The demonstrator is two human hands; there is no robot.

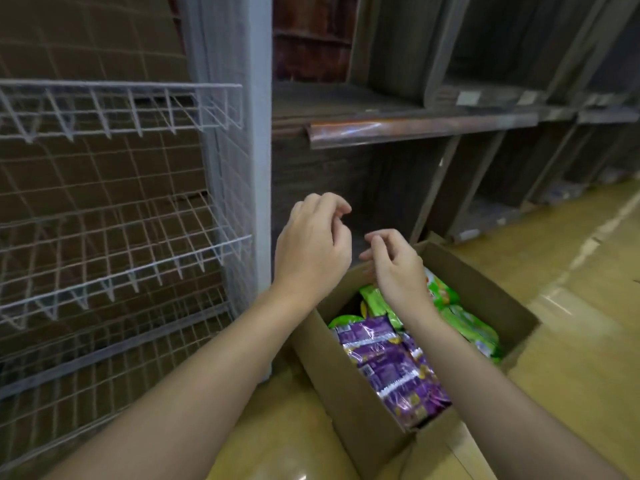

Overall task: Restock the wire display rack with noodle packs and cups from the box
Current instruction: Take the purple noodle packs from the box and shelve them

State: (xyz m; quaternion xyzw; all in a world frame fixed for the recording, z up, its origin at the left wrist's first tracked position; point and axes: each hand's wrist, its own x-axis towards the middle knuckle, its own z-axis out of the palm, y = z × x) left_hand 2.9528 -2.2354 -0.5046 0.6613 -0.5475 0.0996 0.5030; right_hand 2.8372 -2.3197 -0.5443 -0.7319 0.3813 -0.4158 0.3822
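Note:
An open cardboard box (356,386) stands on the floor at the lower right. Inside lie purple noodle packs (391,365) near me and green packs (464,323) farther back. The white wire display rack (114,237) fills the left side, and its visible tiers hold nothing. My left hand (313,247) hovers above the box's far left corner, its fingers loosely curled and holding nothing. My right hand (398,268) hangs over the green packs, fingers relaxed and bent down, also holding nothing.
Dark wooden shelving (415,126) runs along the wall behind the box and off to the right. Brown cardboard (86,46) shows behind the rack's wires. The floor (571,341) is glossy yellow with a pale line.

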